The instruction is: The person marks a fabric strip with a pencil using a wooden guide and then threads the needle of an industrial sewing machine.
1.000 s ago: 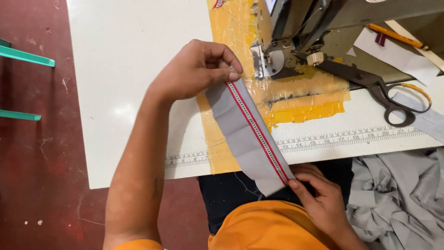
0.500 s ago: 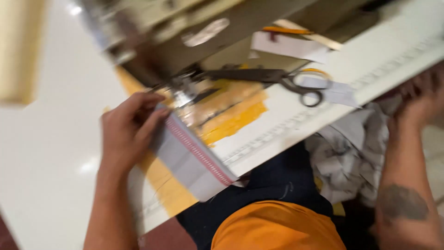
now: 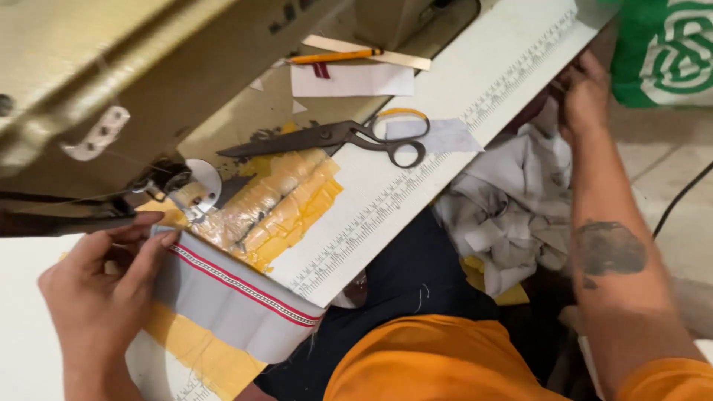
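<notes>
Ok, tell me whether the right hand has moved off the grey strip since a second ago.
Yes. The right hand left the grey strip and now reaches past the table's ruler edge, by the crumpled grey cloth.

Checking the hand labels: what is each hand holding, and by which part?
The left hand pins the grey strip by its end near the needle. The right hand reaches into the grey fabric pile; its grip cannot be told.

Black-handled scissors point(image 3: 334, 137) lie on the white surface point(image 3: 460, 89), blades pointing toward the sewing machine point(image 3: 148, 67). Near the far edge an orange pencil point(image 3: 334, 56) rests beside a wooden stick point(image 3: 371, 53) and a white paper slip point(image 3: 353, 80). Yellow tape point(image 3: 290, 200) covers the surface by the machine. Crumpled grey cloth point(image 3: 512, 200) hangs below the ruler-marked near edge, a green bag point(image 3: 665, 48) beyond.
</notes>
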